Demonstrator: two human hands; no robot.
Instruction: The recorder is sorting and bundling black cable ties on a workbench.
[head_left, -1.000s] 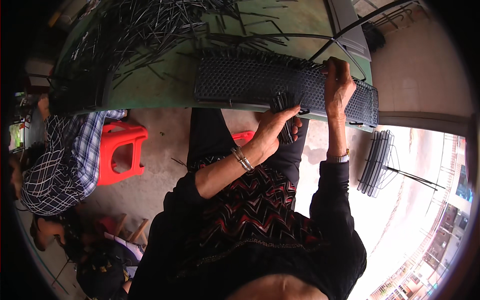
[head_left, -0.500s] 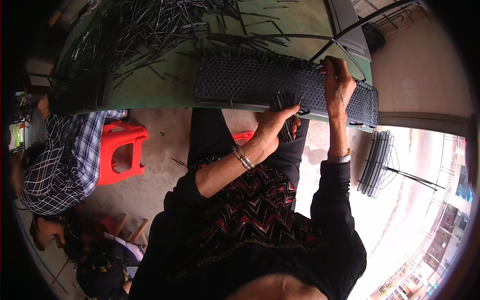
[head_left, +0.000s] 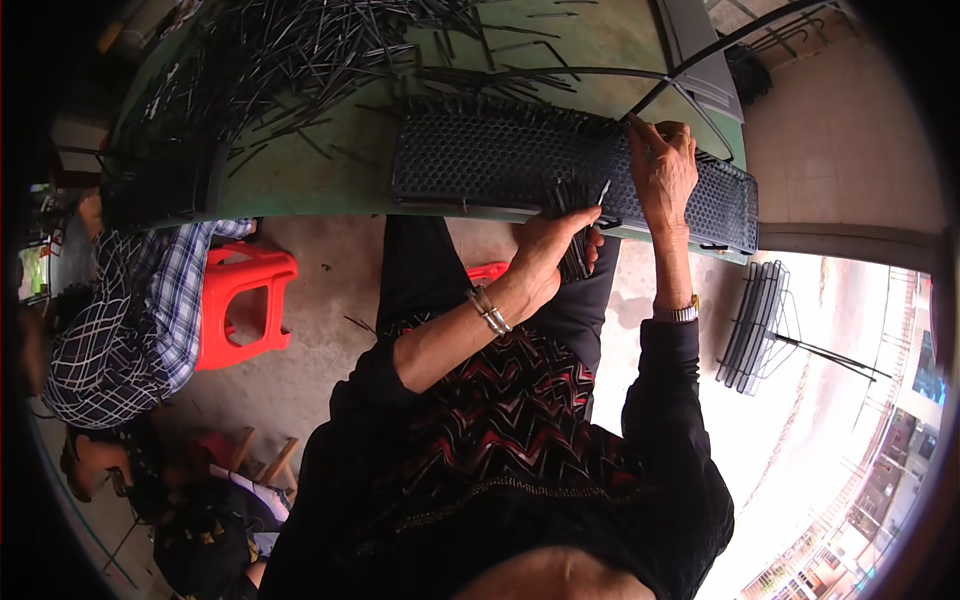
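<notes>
1. Green table (head_left: 285,190) is seen at 12 o'clock.
2. Perforated panel (head_left: 480,165) is laid there, toward 1.
3. Right hand (head_left: 663,180) has been shifted toward 9 o'clock, to another far-edge spot; its pinch cannot be told.
4. Dark strips (head_left: 570,200) are clasped by left hand (head_left: 552,246).

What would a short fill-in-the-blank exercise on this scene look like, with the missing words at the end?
1. The bunch of thin black sticks is in the ____ hand.
2. The right hand, over the black panel, appears ____ in the picture than the other hand.
3. The tabletop is coloured ____.
4. The stool is coloured ____.

Missing words: left; higher; green; red.
</notes>
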